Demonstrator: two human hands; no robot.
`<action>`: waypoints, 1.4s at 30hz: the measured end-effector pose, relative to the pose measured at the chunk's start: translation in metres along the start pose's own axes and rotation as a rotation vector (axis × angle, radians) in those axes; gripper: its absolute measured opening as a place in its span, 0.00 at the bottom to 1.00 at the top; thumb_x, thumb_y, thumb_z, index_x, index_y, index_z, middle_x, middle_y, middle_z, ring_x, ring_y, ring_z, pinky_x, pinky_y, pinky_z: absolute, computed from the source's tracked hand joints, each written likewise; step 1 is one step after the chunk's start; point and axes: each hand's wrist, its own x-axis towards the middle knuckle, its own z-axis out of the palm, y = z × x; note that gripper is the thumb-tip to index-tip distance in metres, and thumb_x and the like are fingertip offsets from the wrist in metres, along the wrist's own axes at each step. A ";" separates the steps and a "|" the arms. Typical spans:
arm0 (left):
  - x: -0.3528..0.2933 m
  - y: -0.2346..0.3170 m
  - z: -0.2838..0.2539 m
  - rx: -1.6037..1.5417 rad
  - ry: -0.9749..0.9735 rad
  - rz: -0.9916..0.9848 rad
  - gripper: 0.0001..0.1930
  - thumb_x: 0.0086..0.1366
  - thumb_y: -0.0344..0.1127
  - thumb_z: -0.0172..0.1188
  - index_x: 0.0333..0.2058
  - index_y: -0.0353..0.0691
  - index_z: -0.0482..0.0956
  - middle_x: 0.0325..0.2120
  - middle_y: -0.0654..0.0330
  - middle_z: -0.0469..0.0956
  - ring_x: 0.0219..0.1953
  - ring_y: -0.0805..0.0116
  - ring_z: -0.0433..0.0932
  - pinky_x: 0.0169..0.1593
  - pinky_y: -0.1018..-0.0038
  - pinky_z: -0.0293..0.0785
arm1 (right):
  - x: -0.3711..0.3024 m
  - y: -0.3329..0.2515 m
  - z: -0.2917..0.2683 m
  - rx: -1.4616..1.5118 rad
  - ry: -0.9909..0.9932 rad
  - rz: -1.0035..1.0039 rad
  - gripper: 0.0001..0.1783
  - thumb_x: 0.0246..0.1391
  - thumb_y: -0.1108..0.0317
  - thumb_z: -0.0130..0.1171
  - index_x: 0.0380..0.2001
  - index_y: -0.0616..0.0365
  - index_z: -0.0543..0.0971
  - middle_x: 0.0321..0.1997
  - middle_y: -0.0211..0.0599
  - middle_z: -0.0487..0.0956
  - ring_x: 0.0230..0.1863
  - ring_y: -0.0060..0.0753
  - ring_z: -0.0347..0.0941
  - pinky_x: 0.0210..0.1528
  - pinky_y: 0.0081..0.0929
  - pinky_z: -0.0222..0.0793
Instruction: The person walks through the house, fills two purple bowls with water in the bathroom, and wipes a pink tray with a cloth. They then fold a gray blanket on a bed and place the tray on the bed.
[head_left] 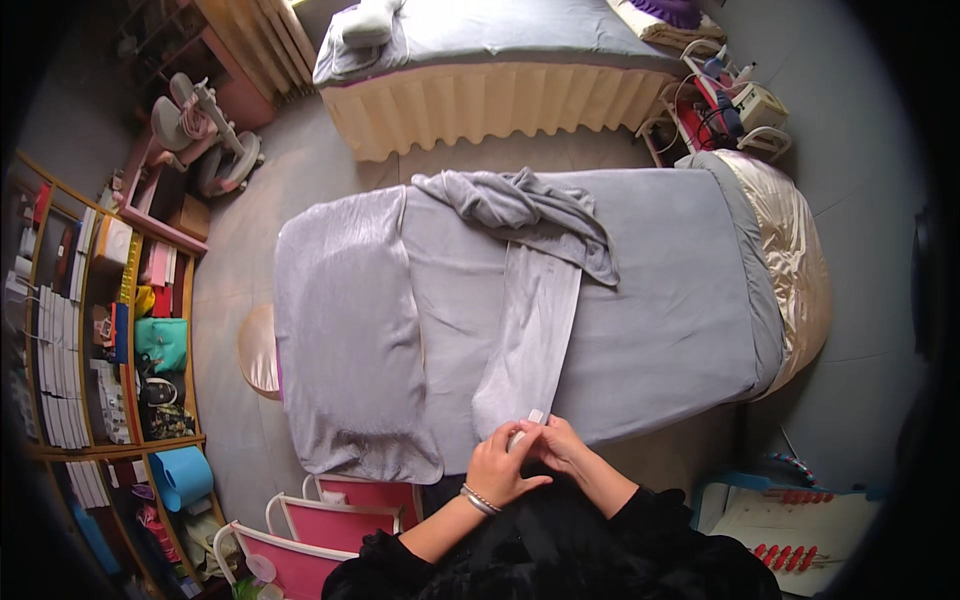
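Note:
Both of my hands meet at the near edge of the grey-covered massage bed (660,300). My left hand (500,468), with a silver bracelet at its wrist, has its fingers closed round a small white object (536,416). My right hand (562,446) is closed against the same object from the other side. Its kind is too small and too covered by fingers to tell. Just beyond the hands lies a strip of light grey towel (530,330), running across the bed to a bunched grey towel (520,210). Another grey towel (345,330) lies flat over the bed's left end.
A second bed (500,95) with a cream skirt stands beyond, near a red trolley (700,130) holding devices. Filled shelves (130,340) line the left. A pink-and-white cart (335,525) is at lower left, a white tray with red rollers (780,530) at lower right.

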 end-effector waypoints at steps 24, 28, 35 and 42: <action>-0.111 0.014 -0.289 -1.092 0.074 0.348 0.08 0.49 0.27 0.61 0.19 0.27 0.74 0.16 0.48 0.74 0.14 0.58 0.73 0.16 0.67 0.67 | 0.014 -0.193 0.039 -0.145 -0.128 -0.629 0.12 0.50 0.71 0.53 0.40 0.53 0.72 0.34 0.33 0.75 0.32 0.24 0.72 0.29 0.19 0.71; -0.102 0.019 -0.277 -1.020 0.182 -0.249 0.06 0.50 0.26 0.60 0.23 0.28 0.75 0.19 0.56 0.74 0.20 0.72 0.71 0.23 0.78 0.64 | -0.009 -0.115 0.143 -0.672 -0.635 -0.292 0.14 0.51 0.71 0.51 0.43 0.59 0.72 0.43 0.36 0.74 0.45 0.30 0.70 0.44 0.26 0.67; -0.049 -0.002 -0.270 -0.276 0.466 -0.475 0.04 0.49 0.25 0.62 0.25 0.33 0.78 0.19 0.61 0.76 0.21 0.76 0.72 0.27 0.81 0.68 | -0.035 -0.044 0.303 -1.473 -1.152 -0.447 0.19 0.43 0.61 0.60 0.38 0.60 0.74 0.27 0.45 0.75 0.28 0.32 0.72 0.32 0.28 0.66; -0.041 0.020 -0.245 -0.047 0.969 0.026 0.09 0.48 0.18 0.56 0.30 0.35 0.71 0.24 0.58 0.71 0.24 0.72 0.68 0.28 0.77 0.66 | -0.083 -0.110 0.329 -0.745 -0.828 -0.276 0.12 0.53 0.63 0.53 0.32 0.62 0.75 0.24 0.27 0.75 0.25 0.15 0.70 0.23 0.15 0.66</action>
